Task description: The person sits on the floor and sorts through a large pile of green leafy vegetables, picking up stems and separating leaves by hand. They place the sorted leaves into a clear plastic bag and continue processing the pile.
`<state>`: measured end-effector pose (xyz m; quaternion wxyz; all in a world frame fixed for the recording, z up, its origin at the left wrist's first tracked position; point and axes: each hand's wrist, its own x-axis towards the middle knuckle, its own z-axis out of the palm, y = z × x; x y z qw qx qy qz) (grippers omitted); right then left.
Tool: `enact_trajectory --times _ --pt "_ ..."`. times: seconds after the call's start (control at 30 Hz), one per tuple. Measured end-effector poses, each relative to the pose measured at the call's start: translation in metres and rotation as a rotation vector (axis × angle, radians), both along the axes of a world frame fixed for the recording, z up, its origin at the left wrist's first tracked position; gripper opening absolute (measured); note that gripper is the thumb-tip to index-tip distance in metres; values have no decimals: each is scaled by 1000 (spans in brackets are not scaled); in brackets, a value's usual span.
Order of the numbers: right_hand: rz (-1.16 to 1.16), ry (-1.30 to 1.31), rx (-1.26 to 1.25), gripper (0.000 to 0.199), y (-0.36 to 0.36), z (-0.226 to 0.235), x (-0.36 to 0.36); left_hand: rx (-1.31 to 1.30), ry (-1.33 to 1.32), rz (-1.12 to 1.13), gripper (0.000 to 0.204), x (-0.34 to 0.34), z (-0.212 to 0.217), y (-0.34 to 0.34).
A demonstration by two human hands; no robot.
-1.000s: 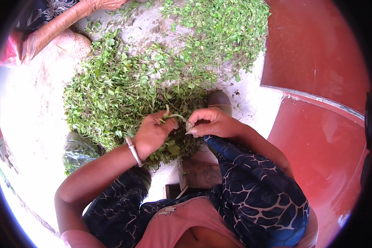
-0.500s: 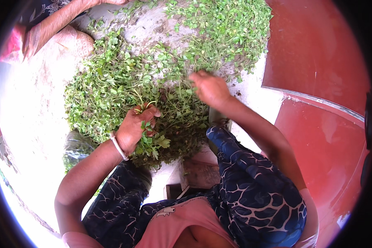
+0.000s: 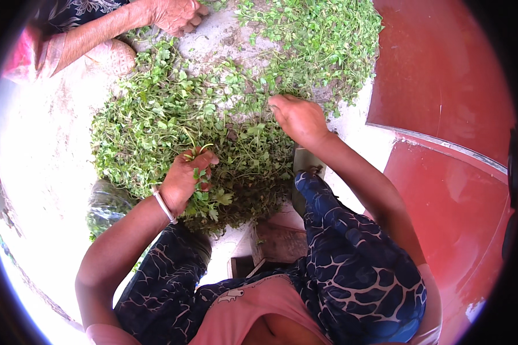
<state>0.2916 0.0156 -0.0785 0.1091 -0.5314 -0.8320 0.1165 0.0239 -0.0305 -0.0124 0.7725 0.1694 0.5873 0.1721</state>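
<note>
My left hand (image 3: 185, 176), with a white bracelet at the wrist, is closed around a small bunch of leafy green herbs (image 3: 212, 202). Pale stems stick up past the thumb and the lobed leaves hang below the fist. Right in front of me spreads a low heap of loose green herbs (image 3: 149, 132), tangled with stems and darker bits. At the heap's right side is my right hand (image 3: 303, 119), its fingers pinched together over the greens. Whatever sits between those fingertips is hidden.
Another spread of greens (image 3: 322, 46) lies farther off on the pale floor. At the far left, another person's hand (image 3: 179, 15) touches the floor near a patterned shoe (image 3: 118, 57). A clear plastic bag (image 3: 110, 206) is by my left leg, a wooden stool (image 3: 279, 240) below me, red panels (image 3: 443, 69) right.
My right hand has shifted slightly right and slowed beside the heap. The left hand keeps its bunch almost in place. The other person's hand has come farther into view at the top.
</note>
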Motion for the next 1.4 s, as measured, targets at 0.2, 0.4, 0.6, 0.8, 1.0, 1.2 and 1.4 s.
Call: enact_trajectory --times 0.2,0.4,0.6,0.8,1.0,1.2,1.4 --pt "38 -317 -54 19 15 -5 -28 7 0 -14 17 1 -1 2" --pt "-143 -72 -460 7 24 23 -1 3 -18 -9 16 -1 -3 1" --pt "-329 992 -667 9 2 92 17 3 16 24 18 -5 -2 0" --pt "-317 1553 -769 17 -12 124 17 30 -16 1 16 -1 -2 2" --pt "-311 1612 -827 22 -9 112 29 -18 -21 72 18 14 7 7" --pt "-301 1691 -885 19 -21 103 16 29 -66 -32 25 29 20 11" --pt "-233 1670 -921 13 -31 95 3 11 -165 23 22 46 42 17"
